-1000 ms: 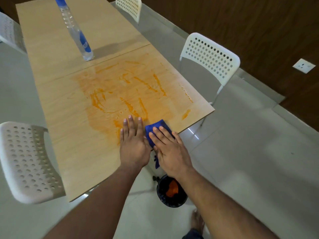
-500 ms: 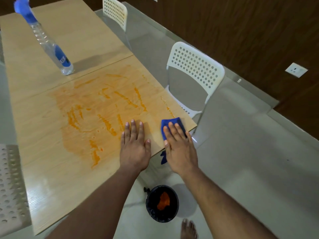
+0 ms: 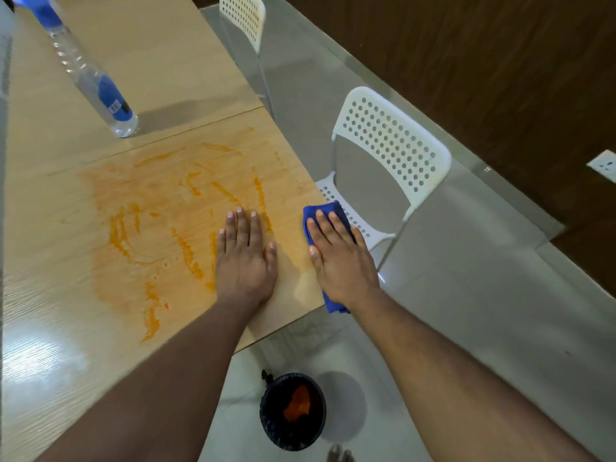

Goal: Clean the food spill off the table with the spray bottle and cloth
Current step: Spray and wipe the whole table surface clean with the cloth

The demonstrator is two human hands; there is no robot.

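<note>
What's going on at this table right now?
A person is wiping an orange food spill off a wooden table. The right hand presses a blue cloth flat at the table's right edge, while the left hand rests flat on the tabletop beside it. Most of the smear is not yet wiped. The spray bottle stands untouched further back. A black bin with something orange inside sits on the floor below the table edge.

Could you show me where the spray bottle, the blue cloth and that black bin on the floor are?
spray bottle [image 3: 111, 98]: head view, on its blue label.
blue cloth [image 3: 335, 208]: head view, on the fold beyond the fingertips.
black bin [image 3: 274, 428]: head view, on its dark liner.
</note>
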